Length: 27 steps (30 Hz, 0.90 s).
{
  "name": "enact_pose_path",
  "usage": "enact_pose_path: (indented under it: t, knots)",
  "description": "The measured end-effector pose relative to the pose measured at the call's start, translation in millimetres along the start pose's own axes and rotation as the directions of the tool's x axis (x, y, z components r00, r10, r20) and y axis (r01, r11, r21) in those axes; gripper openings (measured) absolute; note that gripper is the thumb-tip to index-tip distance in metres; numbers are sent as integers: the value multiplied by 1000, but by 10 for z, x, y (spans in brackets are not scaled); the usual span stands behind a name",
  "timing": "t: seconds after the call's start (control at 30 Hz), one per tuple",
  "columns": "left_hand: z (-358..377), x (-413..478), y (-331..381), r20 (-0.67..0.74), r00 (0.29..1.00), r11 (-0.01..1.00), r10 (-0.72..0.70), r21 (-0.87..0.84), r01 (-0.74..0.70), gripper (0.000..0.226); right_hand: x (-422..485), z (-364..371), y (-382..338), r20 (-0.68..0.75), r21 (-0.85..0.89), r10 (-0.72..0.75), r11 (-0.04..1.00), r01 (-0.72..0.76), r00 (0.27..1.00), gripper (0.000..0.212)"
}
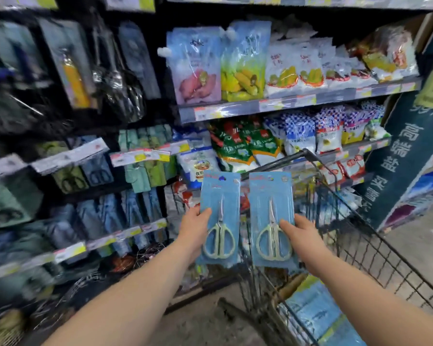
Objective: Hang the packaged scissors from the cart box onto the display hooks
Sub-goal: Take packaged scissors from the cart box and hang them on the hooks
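I hold two packaged scissors upright side by side, each on a blue card with pale green handles. My left hand (195, 227) grips the left pack (220, 218) by its left edge. My right hand (301, 236) grips the right pack (272, 218) by its right edge, thumb across the handles. Both packs hover over the front of the wire cart (348, 221). Down in the cart lies the box (315, 315) with more blue packs. The display hooks with hanging utensil packs (125, 211) fill the dark panel to the left, blurred.
Shelves of bagged food (245, 63) rise straight ahead behind the cart. Price-tag strips (140, 156) stick out from the hook rows on the left. A dark blue pillar with white lettering (400, 166) stands at the right. Wire baskets (145, 255) sit low on the left.
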<state>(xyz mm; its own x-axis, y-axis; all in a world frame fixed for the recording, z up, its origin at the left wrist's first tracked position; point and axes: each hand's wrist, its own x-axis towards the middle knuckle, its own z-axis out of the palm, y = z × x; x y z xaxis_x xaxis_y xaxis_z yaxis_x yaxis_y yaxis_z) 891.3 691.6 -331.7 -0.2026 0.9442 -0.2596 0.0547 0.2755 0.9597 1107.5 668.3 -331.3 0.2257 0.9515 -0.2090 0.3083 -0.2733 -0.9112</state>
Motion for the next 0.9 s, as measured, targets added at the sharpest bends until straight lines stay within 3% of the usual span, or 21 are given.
enact_pose_path:
  t: [0.47, 0.57, 0.63, 0.8, 0.9]
  knots:
    - [-2946, -314, -424, -373, 928, 997, -21, -72, -6, 17, -866, 2535, -843, 354, -21, -141, 987, 158, 925, 18]
    - [-3286, -364, -498, -429, 901, 995, -63, -103, 21, 39, -985, 2857, -947, 407, -39, -159, 981, 191, 899, 5]
    - [-3433, -356, -562, -455, 887, 991, -79, -132, 20, 40, -1021, 3029, -995, 431, -62, -159, 977, 204, 888, 9]
    - [-3651, -313, -649, -474, 877, 989, -76, -148, 6, 9, -957, 3375, -1108, 502, -120, -142, 966, 231, 853, 19]
    - [-3783, -226, -652, -515, 854, 991, -77, -130, 11, 10, -800, 3573, -1183, 527, -140, -149, 956, 259, 837, 25]
